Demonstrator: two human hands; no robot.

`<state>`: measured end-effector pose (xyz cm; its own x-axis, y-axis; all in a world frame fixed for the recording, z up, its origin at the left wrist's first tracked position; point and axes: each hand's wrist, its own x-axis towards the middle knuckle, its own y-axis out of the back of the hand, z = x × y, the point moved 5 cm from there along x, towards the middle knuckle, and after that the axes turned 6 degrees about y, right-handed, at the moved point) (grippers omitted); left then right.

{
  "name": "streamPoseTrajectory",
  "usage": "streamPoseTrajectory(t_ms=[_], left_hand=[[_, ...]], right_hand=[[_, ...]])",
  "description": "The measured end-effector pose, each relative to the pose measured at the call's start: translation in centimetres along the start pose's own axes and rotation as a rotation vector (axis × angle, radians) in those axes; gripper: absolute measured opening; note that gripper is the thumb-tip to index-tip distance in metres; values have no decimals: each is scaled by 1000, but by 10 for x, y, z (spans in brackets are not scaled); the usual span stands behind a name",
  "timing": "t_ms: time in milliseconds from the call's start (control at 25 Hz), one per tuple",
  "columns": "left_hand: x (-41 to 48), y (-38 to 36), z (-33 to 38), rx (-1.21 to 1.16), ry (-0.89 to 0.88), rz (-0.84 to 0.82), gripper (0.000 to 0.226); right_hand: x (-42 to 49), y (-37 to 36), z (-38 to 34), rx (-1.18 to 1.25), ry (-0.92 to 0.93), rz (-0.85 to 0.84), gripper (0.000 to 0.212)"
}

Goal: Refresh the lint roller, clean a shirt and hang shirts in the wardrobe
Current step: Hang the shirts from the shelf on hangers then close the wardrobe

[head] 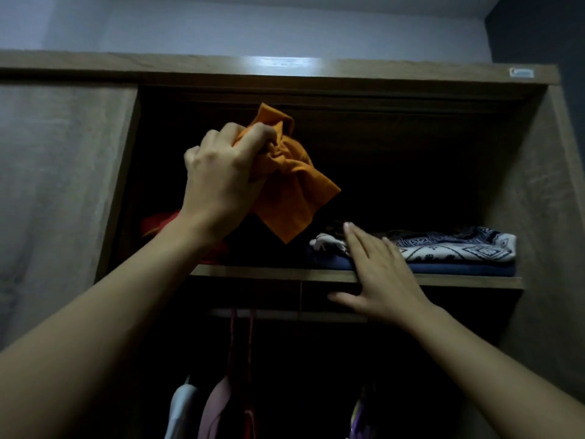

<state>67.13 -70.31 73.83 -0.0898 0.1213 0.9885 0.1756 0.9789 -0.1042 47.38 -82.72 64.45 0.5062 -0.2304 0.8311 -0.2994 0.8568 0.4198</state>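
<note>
Our left hand (pixel 221 172) clenches the bunched orange shirt (pixel 291 191), raised in the wardrobe (pixel 538 185) above the upper shelf (pixel 253 271). Our right hand (pixel 376 274) lies flat, fingers straight, against the folded stack (pixel 459 251). We should steady that stack while drawing the shirt clear.

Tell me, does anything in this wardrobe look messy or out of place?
Only the orange cloth: the left hand grips it crumpled above the shelf, while the clothes stacked on it lie neatly folded.
</note>
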Motion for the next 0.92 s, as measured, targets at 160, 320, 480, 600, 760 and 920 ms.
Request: streamPoseTrajectory(t_ms=[160, 320, 480, 600, 760, 920], left_hand=[[-32, 58, -8, -222, 33, -42, 42], [-74, 96, -7, -429, 193, -285, 44], [-139, 93, -11, -663, 374, -621, 47], [-199, 71, -19, -809, 655, -910, 46], [-267, 63, -9, -1057, 959, -1152, 46], [-310, 54, 9, -1354, 1328, -1004, 60]], right_hand=[[-22, 44, -40, 625, -159, 249, 115], [-44, 89, -104, 896, -58, 298, 111], [-70, 76, -157, 993, -105, 14, 80], [-102, 59, -171, 1001, -193, -97, 27], [-142, 45, -175, 923, -398, -197, 6], [-163, 27, -157, 986, -747, -138, 11]])
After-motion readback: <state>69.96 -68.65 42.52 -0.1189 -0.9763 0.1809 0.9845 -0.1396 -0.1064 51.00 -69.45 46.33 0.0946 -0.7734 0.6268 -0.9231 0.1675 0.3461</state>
